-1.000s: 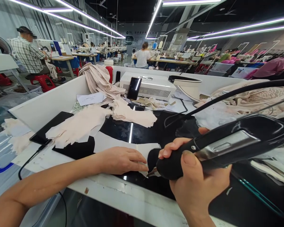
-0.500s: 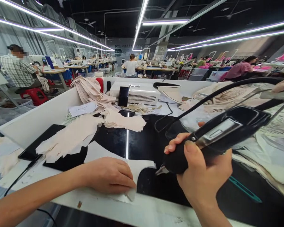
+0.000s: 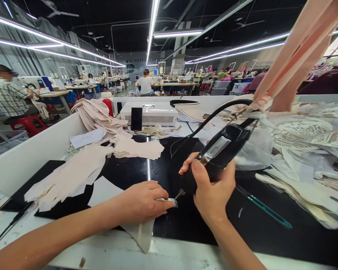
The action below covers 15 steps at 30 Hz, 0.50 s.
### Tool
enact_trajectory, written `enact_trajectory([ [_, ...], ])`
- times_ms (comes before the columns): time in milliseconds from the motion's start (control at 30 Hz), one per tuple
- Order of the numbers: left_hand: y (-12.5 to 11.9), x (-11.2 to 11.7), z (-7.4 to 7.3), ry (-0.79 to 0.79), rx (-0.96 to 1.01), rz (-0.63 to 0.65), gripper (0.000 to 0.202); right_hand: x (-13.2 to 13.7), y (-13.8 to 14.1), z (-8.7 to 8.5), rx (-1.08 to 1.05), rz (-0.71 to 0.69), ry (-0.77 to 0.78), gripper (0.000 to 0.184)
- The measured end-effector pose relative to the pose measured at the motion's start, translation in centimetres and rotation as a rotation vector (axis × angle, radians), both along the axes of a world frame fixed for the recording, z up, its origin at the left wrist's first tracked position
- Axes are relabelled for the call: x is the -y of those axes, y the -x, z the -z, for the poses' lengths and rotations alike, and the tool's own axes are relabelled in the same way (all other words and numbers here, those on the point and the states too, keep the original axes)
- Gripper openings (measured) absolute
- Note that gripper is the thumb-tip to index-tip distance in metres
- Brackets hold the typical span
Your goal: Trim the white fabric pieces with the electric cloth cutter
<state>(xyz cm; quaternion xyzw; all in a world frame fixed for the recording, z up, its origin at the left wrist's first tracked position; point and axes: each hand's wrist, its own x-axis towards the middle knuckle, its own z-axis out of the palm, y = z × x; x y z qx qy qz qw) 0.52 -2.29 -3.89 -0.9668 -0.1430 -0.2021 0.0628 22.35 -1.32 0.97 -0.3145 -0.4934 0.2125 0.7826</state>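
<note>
My right hand is wrapped round a black corded handheld tool with a silver lever and a narrow metal tip. That tip points down at the end of a thin strip on a whitish fabric piece. My left hand presses down on this piece, its index finger along the strip close to the tip. A small bluish translucent patch shows at the strip's end. Part of the fabric is hidden under my left hand and forearm. Pink elastic bands hold the tool from above.
A stack of pale pink cut pieces lies left on the black work surface. Teal tweezers rest at right, near lace and fabric heaps. Behind stand a phone and a white vented box.
My left hand has slid right along the fabric toward the strip's end. The tool's tip has come in beside it, with my right hand moving left. The whole view has shifted slightly.
</note>
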Motion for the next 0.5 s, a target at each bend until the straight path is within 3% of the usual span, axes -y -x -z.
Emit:
enact_trajectory([
  [200,-0.6,-0.5,0.8,-0.006,-0.089,-0.045,0.029,0.1,0.1,0.2,0.01,0.0,-0.005,0.046],
  [500,-0.1,0.3,1.5,0.012,-0.013,-0.103,0.026,0.3,0.0,0.2,0.0,-0.006,-0.009,0.044],
])
